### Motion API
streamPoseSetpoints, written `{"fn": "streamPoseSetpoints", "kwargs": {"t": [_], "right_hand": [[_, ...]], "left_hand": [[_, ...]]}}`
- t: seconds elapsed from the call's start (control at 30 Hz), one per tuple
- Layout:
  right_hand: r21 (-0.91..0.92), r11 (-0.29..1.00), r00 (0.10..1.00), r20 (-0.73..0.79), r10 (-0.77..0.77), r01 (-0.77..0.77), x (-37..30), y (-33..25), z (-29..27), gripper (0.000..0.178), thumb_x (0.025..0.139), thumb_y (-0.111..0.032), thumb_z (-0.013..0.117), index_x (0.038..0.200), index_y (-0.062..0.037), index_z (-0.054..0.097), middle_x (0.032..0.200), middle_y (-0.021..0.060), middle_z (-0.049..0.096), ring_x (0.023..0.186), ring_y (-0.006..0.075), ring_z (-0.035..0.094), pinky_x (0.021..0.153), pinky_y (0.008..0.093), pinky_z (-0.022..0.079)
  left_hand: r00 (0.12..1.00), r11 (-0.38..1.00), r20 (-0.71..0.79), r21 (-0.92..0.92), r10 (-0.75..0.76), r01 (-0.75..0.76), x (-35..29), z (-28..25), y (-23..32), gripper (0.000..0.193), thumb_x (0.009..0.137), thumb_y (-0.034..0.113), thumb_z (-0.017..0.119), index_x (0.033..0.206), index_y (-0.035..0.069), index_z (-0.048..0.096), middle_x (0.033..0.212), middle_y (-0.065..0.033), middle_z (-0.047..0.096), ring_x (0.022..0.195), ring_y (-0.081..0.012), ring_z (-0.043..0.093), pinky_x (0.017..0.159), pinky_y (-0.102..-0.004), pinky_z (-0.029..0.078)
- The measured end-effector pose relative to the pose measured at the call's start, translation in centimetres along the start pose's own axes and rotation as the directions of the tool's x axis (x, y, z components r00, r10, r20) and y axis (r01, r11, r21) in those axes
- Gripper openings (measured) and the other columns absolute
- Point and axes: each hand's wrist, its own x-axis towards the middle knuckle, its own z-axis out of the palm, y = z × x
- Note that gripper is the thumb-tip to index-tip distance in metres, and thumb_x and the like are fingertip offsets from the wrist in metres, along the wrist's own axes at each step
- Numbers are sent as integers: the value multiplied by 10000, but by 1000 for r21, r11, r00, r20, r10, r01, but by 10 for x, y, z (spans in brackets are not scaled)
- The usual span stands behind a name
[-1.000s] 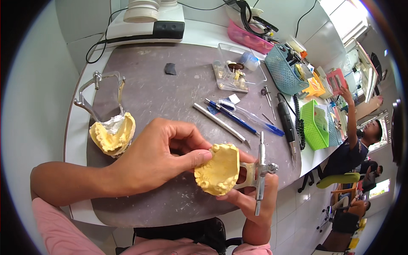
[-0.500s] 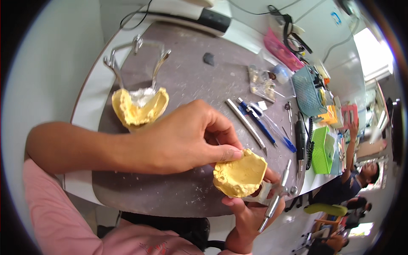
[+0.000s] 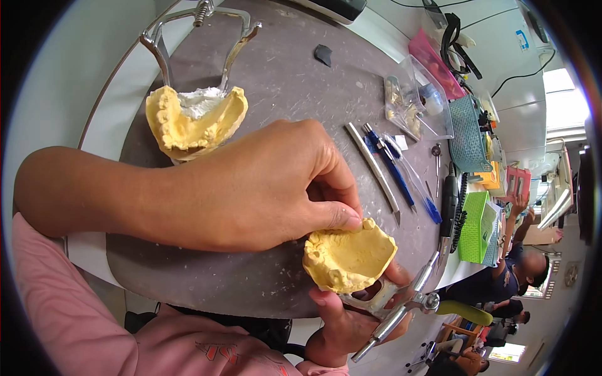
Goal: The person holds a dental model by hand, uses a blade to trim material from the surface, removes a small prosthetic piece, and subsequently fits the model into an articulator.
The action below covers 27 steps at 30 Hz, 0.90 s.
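A yellow plaster dental cast [image 3: 354, 254] is fixed to a metal articulator frame [image 3: 404, 304] with a crossbar. Beneath it, my right hand [image 3: 345, 323] grips frame and cast, thumb at the cast's near edge. My left hand [image 3: 282, 188] reaches in from the left, thumb and forefinger pinched at the cast's far edge. Whatever lies between those fingertips is hidden. Behind my left forearm, a second yellow dental cast [image 3: 207, 135] with white plaster stands on the grey mat [image 3: 276, 88], attached to another metal articulator half [image 3: 163, 53].
Right of my left hand lie a metal-handled knife [image 3: 373, 169], a blue pen [image 3: 392, 169] and a black handpiece [image 3: 448, 200]. Beyond are a clear plastic box [image 3: 433, 119], a teal basket [image 3: 467, 135] and a green basket [image 3: 473, 229]. A co-worker [image 3: 495, 282] is at the far right.
The view has shifted, so the bench things sit differently in it. The held cast and frame have tipped slightly. My left fingers stay at the cast's edge.
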Motion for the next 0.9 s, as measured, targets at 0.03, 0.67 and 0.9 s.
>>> {"fn": "streamPoseSetpoints", "kwargs": {"t": [0.03,0.67,0.9], "right_hand": [[6,1000,1000,7,0,-1,0,0,0,823,584,-208,994,1197,98,538,1036,169,671,920,228,694,829,329,582],[8,999,1000,-1,-31,31,-1,4,-1,859,590,-251,998,1224,110,543,1080,183,668,948,230,684,851,338,571],[-7,998,998,28,-55,55,-1,5,-2,862,586,-247,1000,1224,109,544,1093,192,670,963,233,688,864,344,576]], "left_hand": [[1000,1000,1,-13,1,-1,0,0,0,222,930,146,717,1039,-45,749,899,-92,762,826,-86,684,769,-240,549],[1000,998,17,-60,3,-2,1,0,0,209,933,133,713,1031,-48,746,880,-80,750,803,-79,676,743,-230,550],[1000,996,8,-89,4,-4,1,1,-1,208,933,135,712,1025,-48,744,867,-71,742,792,-73,667,736,-228,548]]}}
